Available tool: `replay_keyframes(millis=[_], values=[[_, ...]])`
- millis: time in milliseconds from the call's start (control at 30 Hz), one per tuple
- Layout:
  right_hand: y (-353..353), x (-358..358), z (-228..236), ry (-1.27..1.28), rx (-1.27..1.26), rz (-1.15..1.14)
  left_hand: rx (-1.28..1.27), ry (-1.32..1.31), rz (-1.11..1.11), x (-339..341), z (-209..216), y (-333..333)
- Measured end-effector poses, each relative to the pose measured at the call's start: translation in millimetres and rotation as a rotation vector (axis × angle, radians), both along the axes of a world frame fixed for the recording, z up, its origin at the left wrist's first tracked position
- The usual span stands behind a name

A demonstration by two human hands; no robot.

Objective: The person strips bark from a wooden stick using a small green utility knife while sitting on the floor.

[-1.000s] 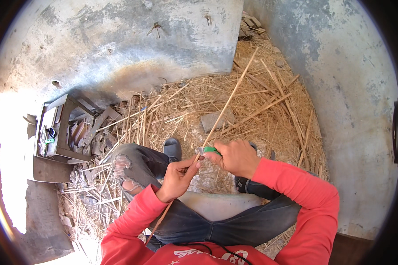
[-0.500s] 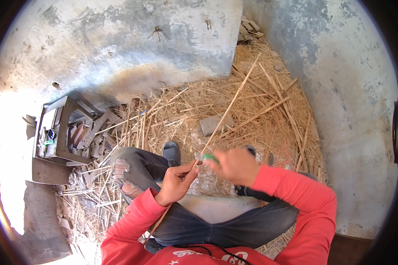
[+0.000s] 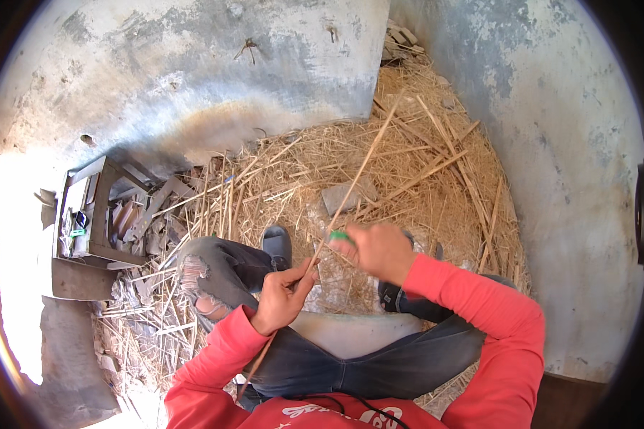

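A long, thin bamboo strip [image 3: 360,174] slants from beside my left thigh up over the straw-covered floor. My left hand [image 3: 282,297] pinches it between thumb and fingers above my lap. Just beyond that grip, my right hand [image 3: 383,252] is wrapped around a small knife with a green handle [image 3: 338,235]. The knife's pale blade end meets the strip or lies right beside it; blur hides the exact contact. Most of the handle is covered by my fingers.
Straw and shavings [image 3: 279,168] litter the floor, with longer strips [image 3: 436,168] at the right. A grey brick [image 3: 347,198] lies beyond my hands. A wooden stool-like frame [image 3: 100,214] stands at the left near scrap pieces. Worn plaster walls [image 3: 544,164] rise around.
My right hand has moved slightly away from my left hand, along the strip, with the knife. The strip's far end has swung a little to the left. My left hand keeps its pinch.
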State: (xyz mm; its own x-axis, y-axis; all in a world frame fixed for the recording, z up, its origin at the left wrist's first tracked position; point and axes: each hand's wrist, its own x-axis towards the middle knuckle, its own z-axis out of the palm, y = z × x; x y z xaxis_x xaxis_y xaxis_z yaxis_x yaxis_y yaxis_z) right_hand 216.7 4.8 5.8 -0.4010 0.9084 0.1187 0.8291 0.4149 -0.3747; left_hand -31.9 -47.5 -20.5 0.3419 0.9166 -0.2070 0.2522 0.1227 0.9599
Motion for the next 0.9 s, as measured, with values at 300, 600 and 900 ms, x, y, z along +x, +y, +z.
replay_keyframes(millis=[300, 600, 900], values=[[66.7, 82.2, 22.3, 0.204, 0.015, -0.385, -0.031, -0.13, -0.048, -3.6, -12.4, -4.0], [64.7, 93.0, 26.1, 0.395, 0.178, -0.275, 0.037, -0.12, -0.092, -3.5, 2.4, -2.1], [63.4, 90.1, 61.5, 0.302, 0.576, -0.126, 0.025, -0.098, -0.094, -8.9, 4.6, -3.6]])
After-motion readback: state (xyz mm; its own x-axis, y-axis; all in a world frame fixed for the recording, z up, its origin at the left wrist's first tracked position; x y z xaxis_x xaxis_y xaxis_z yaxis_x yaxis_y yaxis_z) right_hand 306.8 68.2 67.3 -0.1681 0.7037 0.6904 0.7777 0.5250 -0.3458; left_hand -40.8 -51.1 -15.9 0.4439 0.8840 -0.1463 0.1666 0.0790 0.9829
